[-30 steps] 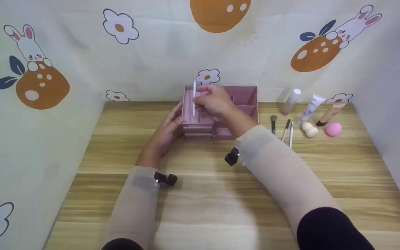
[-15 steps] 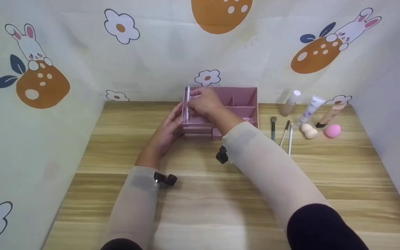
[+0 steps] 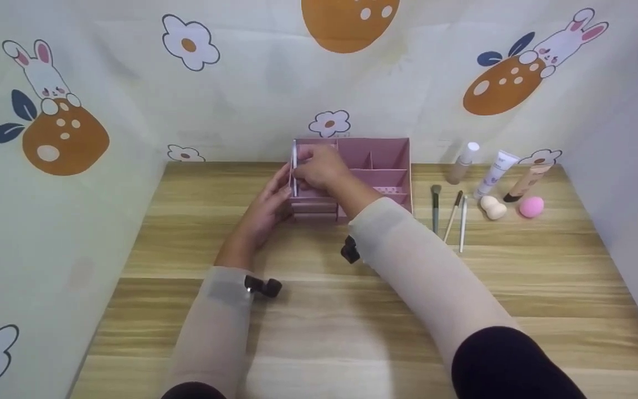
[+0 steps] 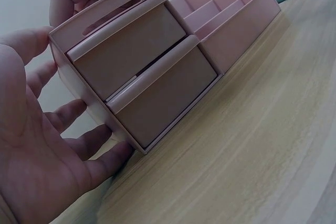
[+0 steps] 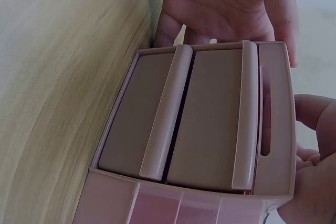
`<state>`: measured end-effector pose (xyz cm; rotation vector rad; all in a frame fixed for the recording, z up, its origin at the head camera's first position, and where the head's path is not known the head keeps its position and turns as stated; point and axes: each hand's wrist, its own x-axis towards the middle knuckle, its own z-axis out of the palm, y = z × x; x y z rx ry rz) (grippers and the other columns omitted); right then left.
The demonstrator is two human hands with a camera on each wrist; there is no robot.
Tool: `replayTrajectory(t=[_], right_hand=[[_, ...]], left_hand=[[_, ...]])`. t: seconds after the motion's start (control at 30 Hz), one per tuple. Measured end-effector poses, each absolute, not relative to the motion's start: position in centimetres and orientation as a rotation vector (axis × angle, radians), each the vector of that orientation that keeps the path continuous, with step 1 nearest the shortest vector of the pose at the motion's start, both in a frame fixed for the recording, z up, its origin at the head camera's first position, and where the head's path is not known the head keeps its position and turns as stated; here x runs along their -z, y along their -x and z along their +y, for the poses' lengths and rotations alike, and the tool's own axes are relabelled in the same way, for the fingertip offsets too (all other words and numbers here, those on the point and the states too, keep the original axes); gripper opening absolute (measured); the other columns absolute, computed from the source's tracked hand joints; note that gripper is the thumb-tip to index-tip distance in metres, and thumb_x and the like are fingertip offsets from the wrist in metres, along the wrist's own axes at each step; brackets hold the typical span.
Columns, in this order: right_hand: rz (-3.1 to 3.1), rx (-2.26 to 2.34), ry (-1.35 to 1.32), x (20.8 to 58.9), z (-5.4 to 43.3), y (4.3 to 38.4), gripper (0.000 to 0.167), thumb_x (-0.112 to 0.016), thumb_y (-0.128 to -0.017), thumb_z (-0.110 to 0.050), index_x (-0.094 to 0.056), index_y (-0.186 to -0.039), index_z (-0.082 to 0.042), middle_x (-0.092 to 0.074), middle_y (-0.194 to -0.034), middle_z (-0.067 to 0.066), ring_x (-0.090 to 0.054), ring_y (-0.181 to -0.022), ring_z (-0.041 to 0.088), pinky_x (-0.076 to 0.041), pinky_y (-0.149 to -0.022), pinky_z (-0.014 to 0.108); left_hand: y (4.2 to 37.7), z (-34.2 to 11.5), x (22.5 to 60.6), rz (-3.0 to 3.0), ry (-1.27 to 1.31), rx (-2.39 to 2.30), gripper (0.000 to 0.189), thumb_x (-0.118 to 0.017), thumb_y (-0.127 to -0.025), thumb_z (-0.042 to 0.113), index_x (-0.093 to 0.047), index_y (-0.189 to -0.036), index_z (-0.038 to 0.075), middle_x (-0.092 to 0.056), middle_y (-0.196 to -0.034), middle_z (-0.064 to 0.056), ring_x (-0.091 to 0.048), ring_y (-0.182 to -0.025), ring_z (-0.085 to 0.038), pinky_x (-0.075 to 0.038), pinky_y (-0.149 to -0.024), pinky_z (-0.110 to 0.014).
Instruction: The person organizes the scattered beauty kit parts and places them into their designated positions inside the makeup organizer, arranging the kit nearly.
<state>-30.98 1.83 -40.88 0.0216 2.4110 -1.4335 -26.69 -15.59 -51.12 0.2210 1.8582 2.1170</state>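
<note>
A pink desktop organizer (image 3: 391, 149) stands against the back wall, two drawers at its left and stepped compartments at its right. My left hand (image 3: 263, 213) rests along its left side; in the left wrist view its fingers (image 4: 102, 169) spread against the side panel. Over the organizer's top left section, my right hand (image 3: 322, 169) pinches a thin white strip-like thing (image 3: 295, 149) between thumb and forefinger. That strip runs front to back along the left wall; its kind cannot be told. Both drawers (image 5: 210, 114) look pushed in.
Right of the organizer lie a dark brush (image 3: 436, 208), a slim brush (image 3: 452, 216) and a white stick (image 3: 463, 227). Behind them stand a bottle (image 3: 464, 164), a white tube (image 3: 496, 173) and a beige tube (image 3: 528, 183). A beige sponge (image 3: 493, 208) and a pink sponge (image 3: 531, 207) sit near.
My right hand has moved left with the white strip, from above the middle of the top left section to the organizer's left wall. The left hand stays on the side.
</note>
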Motion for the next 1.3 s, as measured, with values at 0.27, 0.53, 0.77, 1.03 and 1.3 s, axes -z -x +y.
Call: replayTrajectory(t=[0.27,0.53,0.77,1.03,1.3], right_hand=[[2.457,1.391,0.015,40.9,2.0,31.1,0.029,-0.077,-0.098,-0.012,-0.075,-0.127,-0.010,-0.075,-0.112,0.011,-0.073,-0.081,0.015,-0.064,-0.072,0.025],[2.438,1.397,0.019,41.0,2.2,31.2,0.021,-0.075,-0.099,-0.010,-0.077,-0.120,-0.008,-0.073,-0.103,0.008,-0.072,-0.079,0.014,-0.065,-0.073,0.025],[2.390,1.521,0.027,41.4,2.3,31.1,0.029,-0.073,-0.098,-0.009,-0.076,-0.128,-0.008,-0.075,-0.107,0.010,-0.074,-0.082,0.017,-0.066,-0.075,0.027],[2.298,1.824,0.147,41.4,4.1,30.4,0.049,-0.076,-0.095,-0.005,-0.068,-0.142,-0.007,-0.074,-0.108,0.010,-0.075,-0.094,0.021,-0.067,-0.086,0.032],[2.150,1.945,0.159,40.6,6.4,28.3,0.051,-0.079,-0.096,-0.006,-0.065,-0.145,-0.008,-0.076,-0.118,0.011,-0.077,-0.106,0.024,-0.067,-0.092,0.033]], left_hand=[[26.7,-15.4,51.0,1.806,-0.217,-2.141,0.057,-0.054,-0.112,0.036,-0.037,-0.165,0.045,-0.029,-0.177,0.005,-0.041,-0.158,-0.031,-0.038,-0.127,-0.060],[26.7,-15.3,50.8,1.828,-0.220,-2.120,0.057,-0.054,-0.112,0.036,-0.035,-0.165,0.045,-0.027,-0.178,0.004,-0.040,-0.158,-0.034,-0.038,-0.127,-0.061],[26.7,-15.4,51.0,1.848,-0.209,-2.106,0.056,-0.055,-0.111,0.039,-0.037,-0.163,0.048,-0.027,-0.178,0.007,-0.042,-0.157,-0.033,-0.038,-0.127,-0.060],[26.6,-15.3,50.8,1.853,-0.205,-2.112,0.057,-0.056,-0.111,0.039,-0.037,-0.164,0.047,-0.028,-0.177,0.005,-0.041,-0.158,-0.035,-0.037,-0.128,-0.061],[26.6,-15.3,51.0,1.821,-0.252,-2.148,0.055,-0.054,-0.112,0.036,-0.038,-0.163,0.046,-0.032,-0.175,0.008,-0.049,-0.153,-0.030,-0.043,-0.125,-0.056]])
